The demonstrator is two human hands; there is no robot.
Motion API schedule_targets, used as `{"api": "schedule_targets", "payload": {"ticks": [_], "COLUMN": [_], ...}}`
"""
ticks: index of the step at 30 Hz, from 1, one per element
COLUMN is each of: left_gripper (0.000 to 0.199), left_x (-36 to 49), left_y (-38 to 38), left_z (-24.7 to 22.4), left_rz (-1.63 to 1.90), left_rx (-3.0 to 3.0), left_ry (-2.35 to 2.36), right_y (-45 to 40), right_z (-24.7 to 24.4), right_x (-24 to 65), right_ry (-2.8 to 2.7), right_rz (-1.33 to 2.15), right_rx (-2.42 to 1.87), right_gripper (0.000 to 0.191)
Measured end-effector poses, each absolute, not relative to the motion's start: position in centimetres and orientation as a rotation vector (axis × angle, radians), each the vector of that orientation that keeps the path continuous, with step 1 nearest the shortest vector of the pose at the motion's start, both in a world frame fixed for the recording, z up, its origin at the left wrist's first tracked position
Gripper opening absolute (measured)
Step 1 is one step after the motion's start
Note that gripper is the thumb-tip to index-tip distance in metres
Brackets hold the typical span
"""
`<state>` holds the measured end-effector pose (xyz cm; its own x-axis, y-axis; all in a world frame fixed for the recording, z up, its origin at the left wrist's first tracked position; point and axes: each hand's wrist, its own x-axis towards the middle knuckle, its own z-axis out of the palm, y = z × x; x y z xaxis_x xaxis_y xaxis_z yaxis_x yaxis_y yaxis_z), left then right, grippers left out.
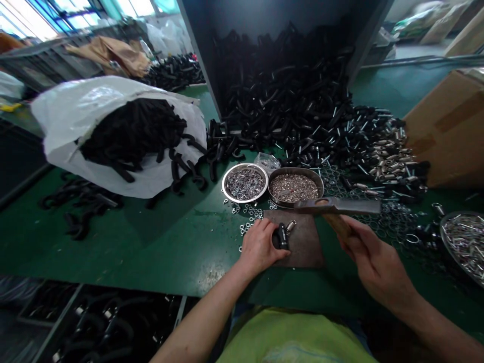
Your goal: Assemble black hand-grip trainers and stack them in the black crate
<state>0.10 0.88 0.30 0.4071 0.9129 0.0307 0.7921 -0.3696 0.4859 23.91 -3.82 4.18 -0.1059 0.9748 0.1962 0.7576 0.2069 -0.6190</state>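
Note:
My left hand (260, 245) grips a small black plastic part (282, 237) with its fingers and thumb, holding it down on a flat metal plate (308, 247). A metal spring (291, 226) sticks out beside the part's upper end. To the right, my right hand (372, 257) is closed around the wooden handle of a hammer (342, 205), whose steel head is raised above the plate's upper right side. Just beyond the plate stand a round metal bowl of small metal pins (245, 183) and an oval tin of tiny rivets (294, 188).
Several small nuts or washers (249, 214) lie left of the plate. Black parts spill from a white sack (94, 96) and from a large dark bin (200, 60). Metal rings (391, 217), a bowl of metal pins (467, 242) and a cardboard box (449, 131) are on the right.

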Motion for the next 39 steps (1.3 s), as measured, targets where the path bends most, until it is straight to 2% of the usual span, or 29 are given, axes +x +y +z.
{"api": "schedule_targets", "payload": {"ticks": [5, 9, 12, 16, 21, 24, 26, 30, 34, 36, 39], "left_gripper": [0.06, 0.06, 0.061, 0.06, 0.06, 0.06, 0.062, 0.063, 0.06, 0.061, 0.065], "left_x": [0.1, 0.1, 0.2, 0.2, 0.2, 0.3, 0.3, 0.0, -0.6, -0.3, 0.7], "left_y": [0.9, 0.9, 0.9, 0.8, 0.7, 0.8, 0.9, 1.3, 0.9, 0.1, -1.0], "left_z": [0.3, 0.2, 0.1, 0.0, -0.1, -0.1, 0.1, 0.8, 1.6, 1.7, 1.8], "left_rz": [0.451, 0.444, 0.445, 0.427, 0.426, 0.423, 0.4, 0.331, 0.323, 0.439, 0.733], "left_rx": [2.257, 2.257, 2.26, 2.263, 2.248, 2.262, 2.292, 2.372, 2.383, 2.262, 1.977], "left_ry": [1.454, 1.467, 1.469, 1.48, 1.497, 1.495, 1.477, 1.385, 1.398, 1.534, 1.685], "right_y": [-2.8, -3.3, -3.6, -3.4, -5.0, -5.4, -4.5, -0.4, 2.9, 3.1, 2.2], "right_z": [4.7, 6.1, 5.2, 1.7, -0.6, -0.8, -0.7, -0.7, -0.3, 0.4, 1.7], "right_x": [21.9, 22.0, 22.0, 23.6, 28.6, 29.5, 28.0, 22.8, 19.5, 18.6, 17.4], "right_ry": [-2.339, -2.102, -2.104, -2.401, -2.294, -2.282, -2.329, -2.521, -2.568, -2.387, -1.924], "right_rz": [0.345, 0.141, 0.029, 0.12, -0.382, -0.506, -0.409, -0.077, 0.292, 0.61, 1.095], "right_rx": [-1.533, -1.452, -1.441, -1.646, -2.024, -2.121, -1.991, -1.446, -1.213, -1.327, -1.463], "right_gripper": [0.034, 0.033, 0.033, 0.038, 0.042, 0.037, 0.036, 0.04, 0.011, 0.015, 0.033]}}
